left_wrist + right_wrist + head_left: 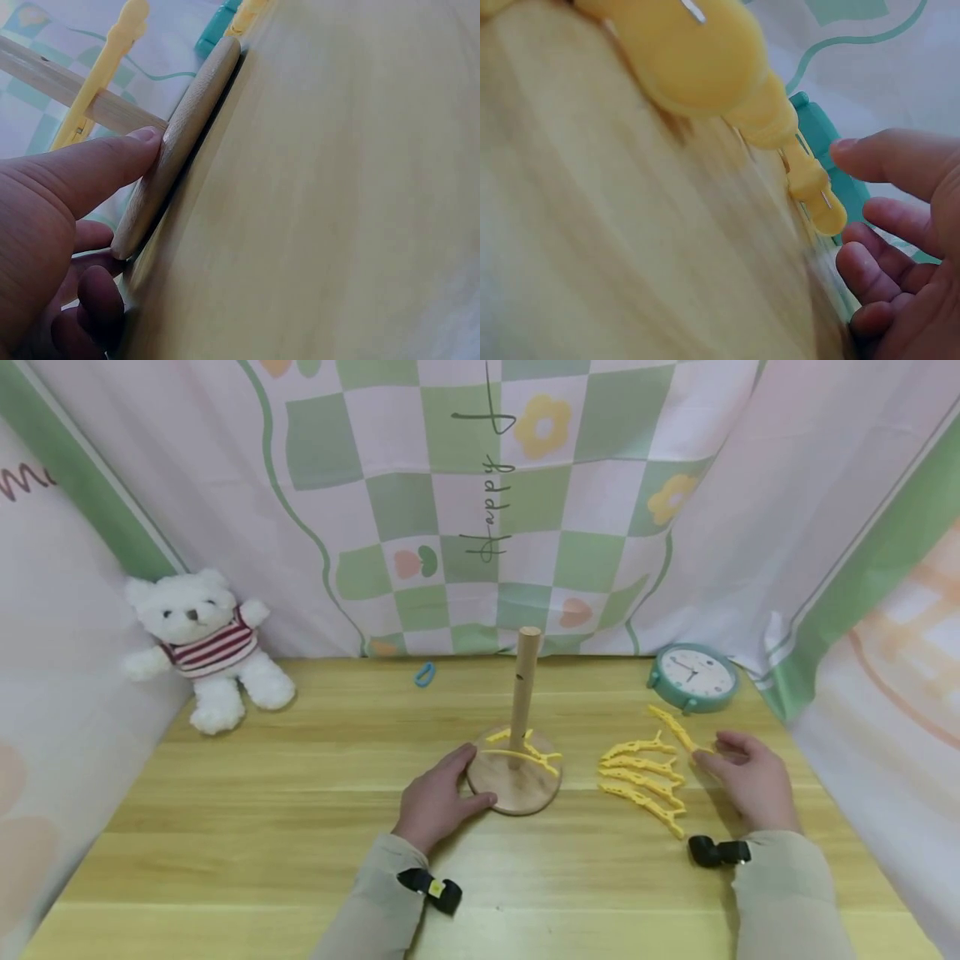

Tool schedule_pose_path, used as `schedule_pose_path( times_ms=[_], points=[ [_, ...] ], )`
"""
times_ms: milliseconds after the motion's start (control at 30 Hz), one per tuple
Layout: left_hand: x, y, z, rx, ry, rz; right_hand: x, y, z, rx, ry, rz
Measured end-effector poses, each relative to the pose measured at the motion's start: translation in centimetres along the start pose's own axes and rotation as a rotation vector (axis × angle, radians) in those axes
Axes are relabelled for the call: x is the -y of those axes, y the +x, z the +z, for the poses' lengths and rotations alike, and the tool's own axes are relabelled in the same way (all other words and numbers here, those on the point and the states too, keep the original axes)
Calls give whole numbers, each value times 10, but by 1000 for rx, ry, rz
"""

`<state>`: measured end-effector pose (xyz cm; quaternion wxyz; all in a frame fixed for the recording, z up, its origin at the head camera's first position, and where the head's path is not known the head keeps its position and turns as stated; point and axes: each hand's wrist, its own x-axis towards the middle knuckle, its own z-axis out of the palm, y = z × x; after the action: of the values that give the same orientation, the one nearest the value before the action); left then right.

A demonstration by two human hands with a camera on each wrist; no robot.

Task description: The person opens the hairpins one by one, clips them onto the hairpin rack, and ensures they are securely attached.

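Observation:
A round-based wooden stand (522, 693) with an upright post is on the table. My left hand (438, 802) grips the base's near-left rim, thumb on top, as the left wrist view also shows. Low on the post are yellow plastic clips (543, 762); in the left wrist view one clip (112, 56) crosses the post above the base. How it is held there I cannot tell. My right hand (753, 783) hovers at the near end of a slanting yellow clip (670, 723). Its thumb and fingers are apart in the right wrist view, with nothing between them.
Several more yellow clips (637, 774) lie in a fan between the stand and my right hand. A green clock (692, 677) is at the back right, a small blue ring (424, 674) at the back. A white teddy bear (213, 643) sits at the left.

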<state>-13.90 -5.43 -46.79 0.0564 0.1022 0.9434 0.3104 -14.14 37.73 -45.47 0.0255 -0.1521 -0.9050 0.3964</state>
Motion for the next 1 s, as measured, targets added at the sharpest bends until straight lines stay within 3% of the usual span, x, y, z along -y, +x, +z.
schedule_pose_path(
  times_ms=[167,367,500,1000],
  points=[
    [1,0,0,3,-11,-10,21,-7,4,12,26,-32],
    [1,1,0,9,-16,-12,55,-18,18,41,28,-231],
    [0,1,1,8,-18,-9,71,-25,35,34,52,-317],
    [-1,0,-1,7,-15,-3,105,-47,81,166,55,-458]
  ],
)
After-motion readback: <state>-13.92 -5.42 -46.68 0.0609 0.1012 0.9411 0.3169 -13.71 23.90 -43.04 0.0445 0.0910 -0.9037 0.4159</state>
